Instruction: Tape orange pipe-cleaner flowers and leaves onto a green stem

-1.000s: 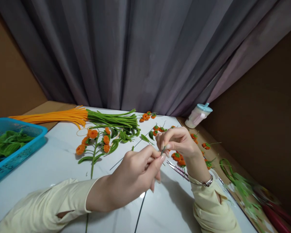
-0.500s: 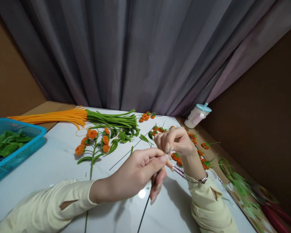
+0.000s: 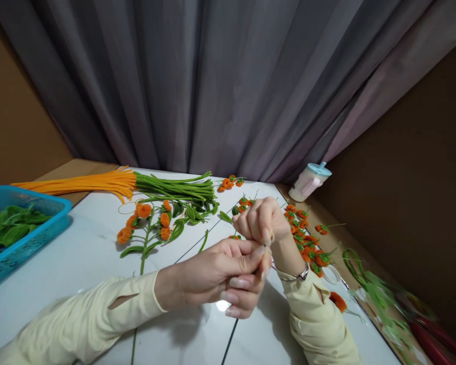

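Note:
My left hand (image 3: 220,271) pinches with thumb and forefinger at the middle of the table, its other fingers curled. Meeting it at the fingertips, my right hand (image 3: 264,220) is also closed in a pinch. Whatever is between them is tiny and mostly covered by the fingers. Left of my hands lies a stem (image 3: 144,253) with orange pipe-cleaner blossoms (image 3: 145,211) and green leaves. Several loose orange flower heads (image 3: 307,248) with green tops are gathered just beyond my right wrist, and a single orange piece (image 3: 338,301) lies beside my right sleeve.
Orange pipe cleaners (image 3: 79,181) and green pipe cleaners (image 3: 178,187) lie at the back. A blue basket (image 3: 57,215) of green leaves stands left. At right are a lidded cup (image 3: 309,181), a white ring (image 3: 332,275), green scraps (image 3: 380,294) and red-handled tools (image 3: 433,339). A grey curtain (image 3: 213,91) hangs behind.
My left hand has shifted slightly right and its lower fingers curl in more. My right hand has moved a little left, uncovering more orange flower heads and the piece by my sleeve.

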{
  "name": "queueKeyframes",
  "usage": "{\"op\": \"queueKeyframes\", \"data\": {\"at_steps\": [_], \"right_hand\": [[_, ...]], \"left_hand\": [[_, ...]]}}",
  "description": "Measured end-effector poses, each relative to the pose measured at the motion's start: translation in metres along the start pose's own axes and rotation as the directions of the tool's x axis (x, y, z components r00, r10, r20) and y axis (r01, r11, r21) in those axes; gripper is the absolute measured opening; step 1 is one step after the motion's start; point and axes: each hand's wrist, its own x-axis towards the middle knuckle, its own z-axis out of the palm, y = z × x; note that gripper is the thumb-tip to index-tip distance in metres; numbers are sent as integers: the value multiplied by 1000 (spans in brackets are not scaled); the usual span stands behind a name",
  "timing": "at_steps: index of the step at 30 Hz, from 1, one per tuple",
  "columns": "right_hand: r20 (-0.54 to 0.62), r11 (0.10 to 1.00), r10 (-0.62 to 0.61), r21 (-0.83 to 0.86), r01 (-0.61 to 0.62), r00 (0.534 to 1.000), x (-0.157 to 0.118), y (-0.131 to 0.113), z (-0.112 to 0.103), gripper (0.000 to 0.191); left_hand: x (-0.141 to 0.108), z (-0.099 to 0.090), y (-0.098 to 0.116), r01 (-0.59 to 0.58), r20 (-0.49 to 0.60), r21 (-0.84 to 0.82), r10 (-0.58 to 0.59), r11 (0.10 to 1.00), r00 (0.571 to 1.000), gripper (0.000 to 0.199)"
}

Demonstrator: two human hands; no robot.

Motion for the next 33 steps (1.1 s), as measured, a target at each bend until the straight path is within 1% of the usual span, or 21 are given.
{"op": "queueKeyframes", "data": {"at_steps": [3,8,14,18,21,24,26,27,28,29,30,31,32,33], "right_hand": [[-19,1000,-5,-5,5,1000,2,0,0,30],[-16,1000,-23,-10,23,1000,3,0,1,26],[73,996,-91,7,91,993,5,1,5,22],[125,993,-121,16,120,985,6,-1,2,15],[111,997,-78,-20,81,991,4,-3,-1,17],[48,998,-8,-61,11,999,2,-7,-3,20],[20,997,12,-81,-11,1000,1,-9,-2,20],[18,996,13,-85,-11,1000,1,-10,-2,19],[24,996,8,-87,-6,1000,0,-10,-2,18],[37,996,0,-89,3,999,0,-11,-3,15],[52,996,-10,-90,14,999,0,-11,-3,13],[68,996,-18,-89,24,998,0,-11,-4,10],[80,996,-23,-89,30,997,-1,-11,-5,9],[88,996,-22,-90,30,996,-1,-11,-6,8]], "left_hand": [[0,0,0,-25,25,18,24,1000,999,25],[-2,2,0,-13,30,21,13,1000,999,24],[-2,2,0,6,46,-4,-6,1000,999,22],[-1,2,-1,10,49,19,-11,1000,999,25],[0,4,-2,-15,11,79,15,997,1000,27],[1,7,-3,-69,-43,180,78,981,996,31],[0,9,-5,-70,-118,295,109,953,987,32],[-1,11,-7,-40,-186,368,116,929,976,33],[-3,13,-9,6,-264,456,129,890,956,33],[-5,15,-11,64,-342,567,164,821,925,33],[-7,17,-13,127,-397,697,233,706,888,33],[-10,19,-16,180,-401,823,326,539,856,34],[-13,21,-18,211,-337,926,434,313,835,36],[-16,23,-20,222,-221,973,514,60,829,37]]}}
